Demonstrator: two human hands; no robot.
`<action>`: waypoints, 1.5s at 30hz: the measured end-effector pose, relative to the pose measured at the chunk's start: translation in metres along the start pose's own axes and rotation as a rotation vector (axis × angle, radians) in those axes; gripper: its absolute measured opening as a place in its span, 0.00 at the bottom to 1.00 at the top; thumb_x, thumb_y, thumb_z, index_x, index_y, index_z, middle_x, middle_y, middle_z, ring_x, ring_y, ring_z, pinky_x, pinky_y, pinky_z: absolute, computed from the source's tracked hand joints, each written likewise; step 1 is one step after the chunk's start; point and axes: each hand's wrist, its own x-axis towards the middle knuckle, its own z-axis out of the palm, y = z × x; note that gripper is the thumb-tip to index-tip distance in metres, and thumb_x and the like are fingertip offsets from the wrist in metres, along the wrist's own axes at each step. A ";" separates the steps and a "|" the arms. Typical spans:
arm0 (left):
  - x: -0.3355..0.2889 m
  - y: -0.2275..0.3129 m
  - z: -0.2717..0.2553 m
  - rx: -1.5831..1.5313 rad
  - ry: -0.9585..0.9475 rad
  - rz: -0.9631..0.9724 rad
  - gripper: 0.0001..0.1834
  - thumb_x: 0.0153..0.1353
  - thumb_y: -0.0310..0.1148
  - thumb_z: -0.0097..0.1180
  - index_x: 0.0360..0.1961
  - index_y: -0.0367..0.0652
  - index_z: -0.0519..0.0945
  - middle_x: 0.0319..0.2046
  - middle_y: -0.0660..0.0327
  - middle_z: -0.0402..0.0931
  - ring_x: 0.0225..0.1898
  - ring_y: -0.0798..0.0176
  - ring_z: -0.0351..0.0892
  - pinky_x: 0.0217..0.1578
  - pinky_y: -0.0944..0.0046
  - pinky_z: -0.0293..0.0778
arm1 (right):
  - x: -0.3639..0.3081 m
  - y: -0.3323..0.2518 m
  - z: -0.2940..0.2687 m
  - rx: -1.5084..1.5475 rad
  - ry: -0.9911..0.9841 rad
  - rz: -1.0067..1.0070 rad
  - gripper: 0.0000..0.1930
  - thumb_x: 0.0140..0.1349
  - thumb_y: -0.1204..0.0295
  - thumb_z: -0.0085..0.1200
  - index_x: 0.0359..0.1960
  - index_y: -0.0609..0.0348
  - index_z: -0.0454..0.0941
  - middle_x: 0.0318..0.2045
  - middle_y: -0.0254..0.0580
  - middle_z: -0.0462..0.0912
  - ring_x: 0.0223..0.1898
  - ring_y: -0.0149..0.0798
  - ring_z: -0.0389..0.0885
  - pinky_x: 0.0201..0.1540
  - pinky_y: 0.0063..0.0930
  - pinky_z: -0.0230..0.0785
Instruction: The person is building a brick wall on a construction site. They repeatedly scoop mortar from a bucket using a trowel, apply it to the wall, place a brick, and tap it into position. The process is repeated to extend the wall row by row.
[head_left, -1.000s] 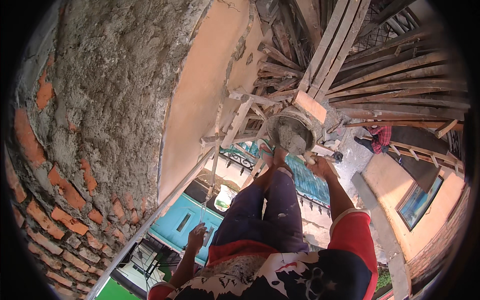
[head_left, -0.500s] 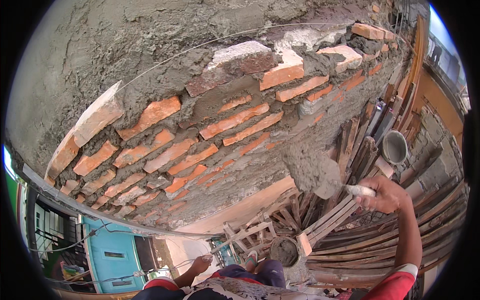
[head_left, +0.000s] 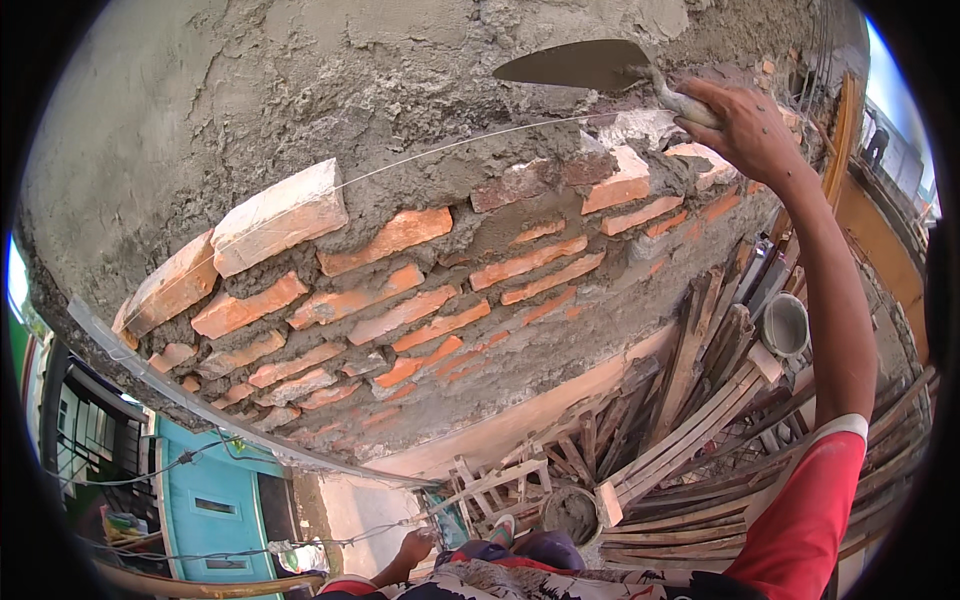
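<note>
My right hand (head_left: 745, 130) is closed round the handle of a trowel (head_left: 580, 65), raised in front of the upper wall. The blade lies sideways, pointing left, with its smooth grey face showing. Below it runs a thin string (head_left: 440, 148) along the top course of the brick wall (head_left: 430, 270). Wet mortar (head_left: 440, 185) is heaped along that course, partly covering bricks. A pale brick (head_left: 280, 218) sits at the string's left part. My left hand (head_left: 415, 545) is low, near my body, fingers curled; whether it holds anything is not visible.
A bucket of mortar (head_left: 572, 512) stands by my feet. Planks (head_left: 690, 480) are piled at the right, with another bucket (head_left: 785, 325) beside them. Wires (head_left: 330, 540) cross at the lower left, before a blue door (head_left: 210, 510).
My right hand has risen with the trowel to the top of the wall. The mortar load has left the blade; fresh mortar covers part of the top course. The view has shifted.
</note>
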 end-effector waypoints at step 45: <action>-0.007 0.071 -0.031 0.214 -0.355 -0.664 0.22 0.75 0.43 0.54 0.58 0.35 0.81 0.48 0.57 0.86 0.47 0.63 0.86 0.48 0.62 0.79 | -1.000 -0.456 0.432 0.677 -0.630 2.455 0.31 0.70 0.48 0.57 0.50 0.73 0.78 0.42 0.56 0.85 0.42 0.45 0.86 0.40 0.38 0.79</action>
